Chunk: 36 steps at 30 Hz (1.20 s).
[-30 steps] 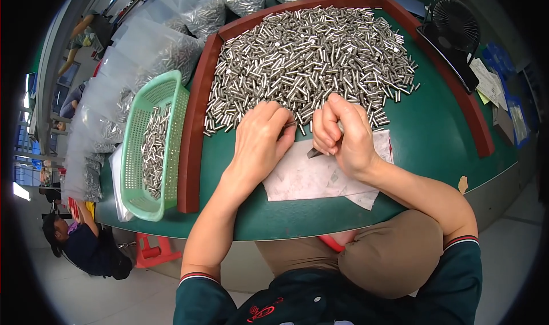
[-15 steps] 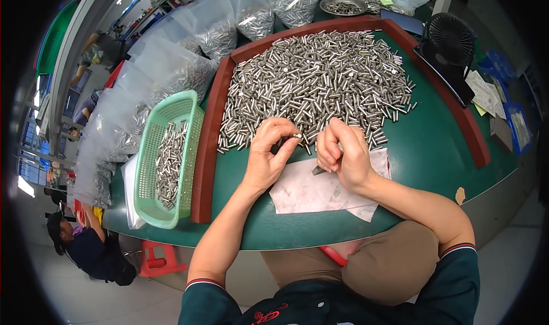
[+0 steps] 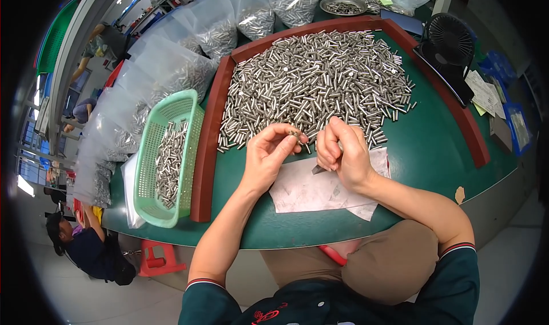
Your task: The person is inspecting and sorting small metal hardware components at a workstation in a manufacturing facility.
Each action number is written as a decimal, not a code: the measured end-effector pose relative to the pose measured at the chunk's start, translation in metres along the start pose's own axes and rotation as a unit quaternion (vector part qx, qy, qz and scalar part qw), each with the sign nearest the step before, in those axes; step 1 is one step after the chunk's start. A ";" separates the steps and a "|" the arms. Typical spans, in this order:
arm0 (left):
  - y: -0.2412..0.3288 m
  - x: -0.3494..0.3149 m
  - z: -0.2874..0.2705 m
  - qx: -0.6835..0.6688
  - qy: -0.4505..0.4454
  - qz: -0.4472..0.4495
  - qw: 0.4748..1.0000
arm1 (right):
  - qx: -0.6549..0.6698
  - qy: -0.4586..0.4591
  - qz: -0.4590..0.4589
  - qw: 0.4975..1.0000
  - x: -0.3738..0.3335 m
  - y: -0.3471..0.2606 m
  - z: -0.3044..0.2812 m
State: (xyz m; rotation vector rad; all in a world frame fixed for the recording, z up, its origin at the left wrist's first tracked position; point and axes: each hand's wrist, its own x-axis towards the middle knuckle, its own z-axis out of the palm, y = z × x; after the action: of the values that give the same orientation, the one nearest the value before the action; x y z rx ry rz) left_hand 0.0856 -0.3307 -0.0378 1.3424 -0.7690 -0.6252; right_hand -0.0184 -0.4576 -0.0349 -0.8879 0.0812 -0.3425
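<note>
A big heap of short metal pins (image 3: 320,73) covers the green tabletop in front of me. At its near edge my left hand (image 3: 264,159) is closed, pinching a small metal pin (image 3: 295,134) between thumb and fingertips. Just to the right, my right hand (image 3: 347,156) is curled shut over the near side of the heap. The dark flat end of a thin piece (image 3: 318,170) sticks out below its fingers; the rest is hidden in the palm. Beneath both hands lies a stained pale pink cloth (image 3: 300,193).
A reddish-brown wooden frame (image 3: 209,153) borders the heap. Left of it stands a green plastic basket (image 3: 146,193) holding more pins. Clear bags of pins (image 3: 214,33) line the back and left. At right are a black fan (image 3: 450,39) and papers (image 3: 485,93). A person (image 3: 86,245) sits far left.
My left hand has turned slightly, its fingertips shifting a little around the pin. My right hand stays in place. In the left background, people have moved.
</note>
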 end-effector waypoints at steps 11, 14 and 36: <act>0.008 -0.003 -0.010 -0.287 -0.023 -0.256 0.923 | 0.006 0.004 0.002 1.000 0.001 -0.001 0.001; 0.009 -0.003 -0.009 -0.295 -0.009 -0.273 0.915 | -0.010 0.006 0.005 1.000 0.001 -0.001 0.001; 0.008 -0.004 -0.009 -0.359 0.006 -0.282 0.890 | -0.015 0.008 0.002 1.000 -0.002 -0.003 0.003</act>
State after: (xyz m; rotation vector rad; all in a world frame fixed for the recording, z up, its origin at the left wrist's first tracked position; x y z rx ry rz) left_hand 0.0902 -0.3211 -0.0311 0.8509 -0.0713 -1.2200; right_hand -0.0206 -0.4561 -0.0310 -0.9148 0.1023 -0.3459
